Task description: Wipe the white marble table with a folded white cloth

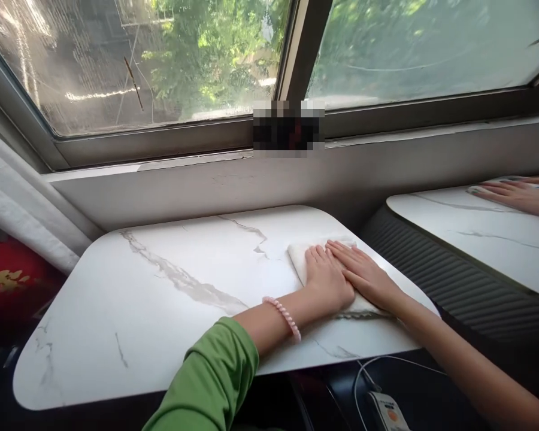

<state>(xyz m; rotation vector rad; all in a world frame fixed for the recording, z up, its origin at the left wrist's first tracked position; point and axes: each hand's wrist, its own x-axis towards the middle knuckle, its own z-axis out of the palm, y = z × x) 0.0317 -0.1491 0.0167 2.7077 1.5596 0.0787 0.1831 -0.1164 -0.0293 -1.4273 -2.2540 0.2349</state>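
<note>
A folded white cloth (298, 256) lies near the right end of a white tabletop (117, 305) with grey marble veins. My left hand (327, 280) rests on the cloth, palm down with its fingers stretched forward. A pink bead bracelet (284, 317) and a pushed-up green sleeve are on that arm. Right beside it, my right hand (363, 272) also lies flat on the cloth, its fingers extended and touching the left hand. The cloth's middle is hidden under both hands.
Another marble-look tabletop (485, 230) stands at right, where another person's hand (516, 196) lies on a cloth. Dark ribbed material (413, 269) fills the gap. Windows (215, 60) and a ledge run behind. Below the front edge are a cable and a small white box (388, 412).
</note>
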